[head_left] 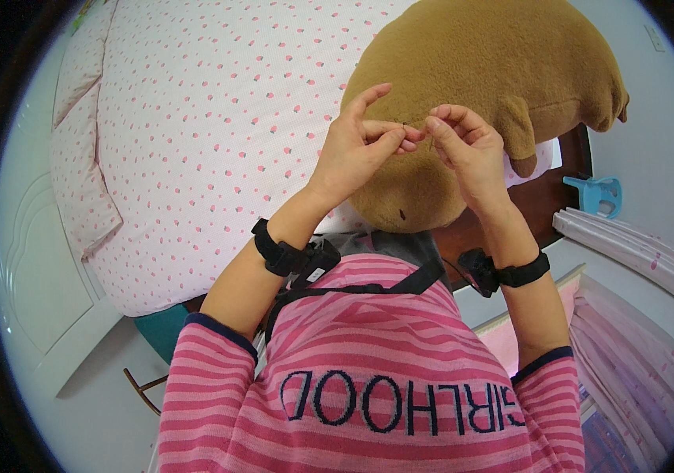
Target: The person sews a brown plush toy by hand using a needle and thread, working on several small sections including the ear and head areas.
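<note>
My left hand (359, 148) and my right hand (467, 150) meet over a large brown plush animal (471, 55), their fingertips close together. The left thumb and fingers pinch, with one finger raised away from the others. A tiny dark, thin thing (405, 124) shows at the left fingertips, too small to name. On the right, thumb and forefinger press together, and whatever is between them is too small to make out. The plush lies on its side across the bed, with stubby limbs and a small dark mark near its lower end.
The bed (218, 118) has a white cover with pink strawberries, and its headboard (33, 268) is at the left. A light blue stool (601, 195) stands at the right, near a white radiator-like ribbed panel (629, 252) and a pink curtain (621, 355). Black straps with small devices circle both wrists.
</note>
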### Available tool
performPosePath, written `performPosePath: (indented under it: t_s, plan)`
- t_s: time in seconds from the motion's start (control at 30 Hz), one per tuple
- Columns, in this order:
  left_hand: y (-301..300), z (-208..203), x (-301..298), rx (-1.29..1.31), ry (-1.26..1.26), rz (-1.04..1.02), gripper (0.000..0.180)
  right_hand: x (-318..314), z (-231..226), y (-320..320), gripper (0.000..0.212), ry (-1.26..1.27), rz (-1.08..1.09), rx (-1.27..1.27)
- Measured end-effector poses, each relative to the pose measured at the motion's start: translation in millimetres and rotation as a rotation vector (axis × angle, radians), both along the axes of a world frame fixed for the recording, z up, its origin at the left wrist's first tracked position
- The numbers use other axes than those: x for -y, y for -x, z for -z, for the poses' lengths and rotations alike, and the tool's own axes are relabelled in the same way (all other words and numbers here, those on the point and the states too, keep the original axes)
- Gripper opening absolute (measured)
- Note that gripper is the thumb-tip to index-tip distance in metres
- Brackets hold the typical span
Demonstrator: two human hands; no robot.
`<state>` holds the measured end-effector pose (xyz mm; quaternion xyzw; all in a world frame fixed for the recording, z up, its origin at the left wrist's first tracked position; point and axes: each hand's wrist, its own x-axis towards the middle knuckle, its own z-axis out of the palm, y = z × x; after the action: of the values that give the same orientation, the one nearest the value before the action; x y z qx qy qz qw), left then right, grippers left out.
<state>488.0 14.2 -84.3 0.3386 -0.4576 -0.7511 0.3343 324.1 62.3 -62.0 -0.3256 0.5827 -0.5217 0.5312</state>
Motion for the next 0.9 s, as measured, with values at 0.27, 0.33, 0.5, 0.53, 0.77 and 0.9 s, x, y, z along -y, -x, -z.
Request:
performPosePath:
  t_s: [0.27, 0.33, 0.5, 0.53, 0.77, 0.9]
  plan:
    - [-4, 0, 0, 0.041, -0.002, 0.058, 0.066, 7, -8, 8, 0.019, -0.092, -0.222, -0.154]
    - [-3, 1, -1, 0.181, 0.167, 0.082, 0.067, 9, -10, 10, 0.022, -0.073, -0.362, -0.299]
    - [-2, 3, -1, 0.208, 0.182, 0.113, 0.064, 8, 3, 10, 0.020, -0.020, -0.367, -0.372]
    - [-2, 3, -1, 0.212, 0.189, 0.120, 0.063, 7, 4, 9, 0.020, -0.022, -0.353, -0.339]
    - [-4, 10, 2, 0.107, -0.029, 0.131, 0.042, 6, 10, 9, 0.019, -0.054, -0.233, -0.298]
    - [-3, 12, 3, 0.138, -0.036, 0.166, 0.028, 5, 8, 8, 0.018, -0.095, -0.226, -0.292]
